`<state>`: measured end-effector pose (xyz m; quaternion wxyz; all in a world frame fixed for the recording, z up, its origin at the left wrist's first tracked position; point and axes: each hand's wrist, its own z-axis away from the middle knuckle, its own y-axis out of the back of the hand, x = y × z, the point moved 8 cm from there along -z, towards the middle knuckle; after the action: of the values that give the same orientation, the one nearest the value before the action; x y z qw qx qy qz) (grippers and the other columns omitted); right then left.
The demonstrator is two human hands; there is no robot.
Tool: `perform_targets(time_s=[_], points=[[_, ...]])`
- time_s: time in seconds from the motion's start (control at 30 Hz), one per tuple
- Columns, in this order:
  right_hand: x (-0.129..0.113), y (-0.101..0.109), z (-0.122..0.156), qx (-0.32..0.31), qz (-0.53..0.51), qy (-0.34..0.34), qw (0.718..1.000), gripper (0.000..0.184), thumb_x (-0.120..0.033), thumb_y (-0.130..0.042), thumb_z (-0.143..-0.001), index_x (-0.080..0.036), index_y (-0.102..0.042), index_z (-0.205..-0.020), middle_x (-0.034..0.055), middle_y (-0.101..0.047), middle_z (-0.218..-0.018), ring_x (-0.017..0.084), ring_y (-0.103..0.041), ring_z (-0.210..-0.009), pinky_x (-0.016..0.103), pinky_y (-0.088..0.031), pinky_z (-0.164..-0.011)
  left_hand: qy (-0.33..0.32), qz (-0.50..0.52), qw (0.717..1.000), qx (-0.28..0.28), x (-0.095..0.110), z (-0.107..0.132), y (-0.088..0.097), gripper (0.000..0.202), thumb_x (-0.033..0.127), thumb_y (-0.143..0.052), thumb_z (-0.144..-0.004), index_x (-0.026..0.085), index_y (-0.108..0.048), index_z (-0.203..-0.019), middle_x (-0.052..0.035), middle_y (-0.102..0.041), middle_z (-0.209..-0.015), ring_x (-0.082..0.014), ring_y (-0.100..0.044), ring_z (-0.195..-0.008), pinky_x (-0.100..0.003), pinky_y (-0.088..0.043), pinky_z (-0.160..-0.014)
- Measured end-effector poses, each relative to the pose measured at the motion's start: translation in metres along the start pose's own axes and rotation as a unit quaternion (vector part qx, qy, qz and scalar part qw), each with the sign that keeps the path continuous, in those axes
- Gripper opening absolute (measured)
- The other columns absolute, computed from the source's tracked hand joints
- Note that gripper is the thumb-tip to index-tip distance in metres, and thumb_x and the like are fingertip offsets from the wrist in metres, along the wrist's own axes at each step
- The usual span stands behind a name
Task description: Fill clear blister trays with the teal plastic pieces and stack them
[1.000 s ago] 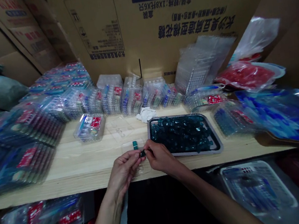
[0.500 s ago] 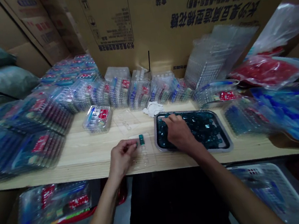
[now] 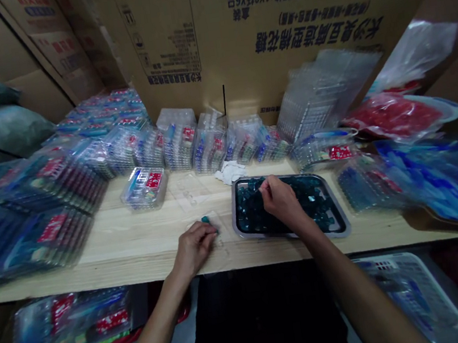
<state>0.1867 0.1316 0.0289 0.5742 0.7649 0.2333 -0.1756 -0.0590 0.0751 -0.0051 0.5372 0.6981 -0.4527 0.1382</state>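
Note:
My left hand [image 3: 196, 245] rests on the wooden table [image 3: 137, 248] with its fingers curled onto a clear plastic blister tray [image 3: 217, 236]. A small teal piece [image 3: 206, 219] sits in that tray, just past my fingertips. My right hand [image 3: 281, 201] hovers over the metal tray [image 3: 340, 223] full of dark teal pieces [image 3: 314, 204], its fingers pinched together on one of them, lifted slightly above the heap.
Stacks of filled clear packs [image 3: 59, 185] cover the table's left and back. One pack [image 3: 144, 187] lies alone near the middle. Empty clear trays [image 3: 321, 94] lean at the back right, beside bags of red [image 3: 393, 115] and blue [image 3: 440, 174] pieces. Cardboard boxes [image 3: 275, 21] stand behind.
My right hand left my left hand, reached into the metal tray and now lifts with its fingers pinched. My left hand settled onto the clear blister tray on the table.

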Motion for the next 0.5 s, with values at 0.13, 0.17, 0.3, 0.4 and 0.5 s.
perform_targets(time_s=[0.13,0.17,0.3,0.4,0.5], points=[[0.003,0.006,0.004,0.009,-0.127,-0.038,0.991,0.009,-0.026,-0.045,-0.086,-0.022,-0.050,-0.079,-0.0019,-0.055,-0.059,0.016,-0.051,-0.053,0.026,-0.034,-0.057,-0.032,0.005,0.999,0.038,0.005,0.011,0.001,0.010,0.022,-0.061,-0.089,0.019,-0.071,-0.090,-0.0074,-0.068,-0.089,-0.0171,-0.065,-0.086,-0.028,-0.053,-0.076],[0.002,0.004,0.005,0.002,-0.150,-0.041,0.988,0.009,-0.027,-0.046,-0.085,-0.022,-0.050,-0.079,-0.0024,-0.055,-0.059,0.015,-0.051,-0.052,0.026,-0.034,-0.056,-0.033,0.003,0.998,0.044,0.005,0.012,0.001,0.010,0.022,-0.061,-0.089,0.019,-0.070,-0.091,-0.0070,-0.068,-0.089,-0.0168,-0.065,-0.086,-0.027,-0.053,-0.075],[0.002,-0.002,0.012,-0.015,-0.225,-0.050,0.973,0.010,-0.031,-0.048,-0.085,-0.023,-0.050,-0.080,-0.0010,-0.060,-0.063,0.017,-0.060,-0.060,0.025,-0.037,-0.057,-0.027,-0.005,0.999,0.041,0.004,0.016,0.001,0.008,0.024,-0.064,-0.088,0.019,-0.068,-0.092,-0.0066,-0.066,-0.088,-0.0166,-0.065,-0.084,-0.027,-0.053,-0.073],[0.003,-0.008,0.016,-0.021,-0.290,-0.067,0.955,0.013,-0.035,-0.050,-0.086,-0.023,-0.050,-0.081,-0.0006,-0.062,-0.064,0.018,-0.064,-0.064,0.026,-0.039,-0.057,-0.041,0.010,0.999,0.013,0.007,0.018,-0.001,0.012,0.025,-0.065,-0.088,0.019,-0.070,-0.097,-0.0082,-0.068,-0.093,-0.0174,-0.066,-0.089,-0.028,-0.054,-0.076],[-0.006,-0.015,0.024,-0.042,-0.340,-0.074,0.937,0.014,-0.036,-0.054,-0.084,-0.024,-0.050,-0.080,-0.0018,-0.061,-0.062,0.017,-0.062,-0.059,0.026,-0.040,-0.055,-0.057,0.018,0.998,-0.006,0.008,0.020,-0.004,0.013,0.022,-0.061,-0.090,0.019,-0.071,-0.098,-0.0087,-0.070,-0.096,-0.0171,-0.067,-0.092,-0.028,-0.055,-0.080]])
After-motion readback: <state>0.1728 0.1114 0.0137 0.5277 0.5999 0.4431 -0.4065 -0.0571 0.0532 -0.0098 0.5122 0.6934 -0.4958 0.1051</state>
